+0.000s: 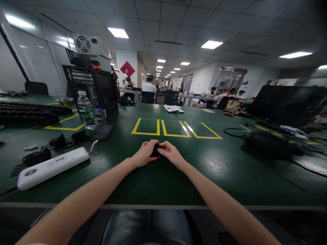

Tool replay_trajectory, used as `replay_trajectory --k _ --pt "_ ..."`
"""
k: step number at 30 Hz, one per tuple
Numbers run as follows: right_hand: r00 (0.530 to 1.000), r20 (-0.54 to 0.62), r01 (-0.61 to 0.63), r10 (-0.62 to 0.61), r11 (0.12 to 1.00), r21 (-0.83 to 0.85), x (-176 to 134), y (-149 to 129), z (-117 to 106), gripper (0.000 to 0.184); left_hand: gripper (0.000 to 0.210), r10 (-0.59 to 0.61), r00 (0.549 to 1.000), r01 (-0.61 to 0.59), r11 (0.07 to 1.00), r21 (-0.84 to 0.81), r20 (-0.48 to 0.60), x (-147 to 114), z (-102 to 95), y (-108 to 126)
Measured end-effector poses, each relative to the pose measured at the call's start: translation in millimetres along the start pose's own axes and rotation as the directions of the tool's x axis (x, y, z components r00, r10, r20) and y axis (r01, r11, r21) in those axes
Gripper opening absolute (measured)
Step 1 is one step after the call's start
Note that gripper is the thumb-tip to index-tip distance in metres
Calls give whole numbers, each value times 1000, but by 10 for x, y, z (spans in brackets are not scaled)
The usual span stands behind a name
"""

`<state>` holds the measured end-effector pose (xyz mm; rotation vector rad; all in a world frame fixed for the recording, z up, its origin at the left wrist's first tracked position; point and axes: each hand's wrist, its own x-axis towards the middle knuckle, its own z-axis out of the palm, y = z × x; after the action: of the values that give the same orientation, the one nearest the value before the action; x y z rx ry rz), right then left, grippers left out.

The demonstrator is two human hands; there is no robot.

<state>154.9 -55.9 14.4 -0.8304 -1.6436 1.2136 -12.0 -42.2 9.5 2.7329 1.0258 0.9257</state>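
A small, dark, rounded object is held between my two hands just above or on the green table; its kind is hard to make out. My left hand curls around its left side, thumb below and fingers over the top. From the right, my right hand pinches it with thumb and fingers. Much of the object is hidden by the fingers. Beyond the hands, several yellow tape outlines mark the table surface.
At left lie a white power strip, black straps and a keyboard. A water bottle stands beside an open computer case. Papers lie at the back. On the right are a black pouch, cables and a monitor.
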Motion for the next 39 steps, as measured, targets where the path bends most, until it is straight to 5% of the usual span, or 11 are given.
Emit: replay_trajectory --k 9,16,27,39 --pt "990 -39 -133 132 991 -24 16 14 -2 33 55 3 1000 -3 1000 -14 15 3 11 -29" --pt "1000 19 18 -18 1000 -23 -24 20 -13 33 51 -7 1000 7 1000 -19 20 6 2 -19" --pt "997 -28 -76 75 997 -25 6 34 -15 31 50 7 1000 -7 1000 -9 14 5 2 -2" --pt "1000 -13 2 -3 998 -59 -20 15 -9 24 52 9 1000 -9 1000 9 13 6 14 -11"
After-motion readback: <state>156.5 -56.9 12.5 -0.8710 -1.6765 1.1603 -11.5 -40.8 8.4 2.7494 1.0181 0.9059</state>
